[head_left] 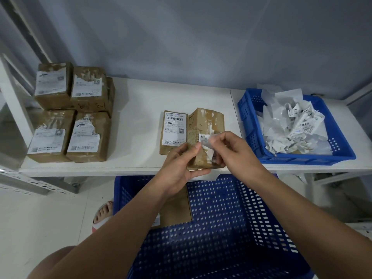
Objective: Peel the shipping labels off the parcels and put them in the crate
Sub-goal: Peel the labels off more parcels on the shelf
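Note:
A brown parcel (207, 125) with a mostly torn-off label stands tilted at the shelf's front edge. My left hand (181, 168) grips its lower left side, thumb on the front face. My right hand (231, 148) pinches a strip of white label (204, 137) lifted off the parcel's face. Beside it on the left lies another brown parcel (174, 131) with a whole shipping label. A small blue crate (247, 109) at the right of the shelf holds several crumpled peeled labels (291, 125).
Several labelled brown parcels (70, 113) are stacked at the shelf's left end. A large blue perforated crate (231, 228) sits on the floor under my arms with a brown parcel (177, 210) inside. A foot (103, 214) shows at its left. The white shelf (136, 117) backs onto a grey wall.

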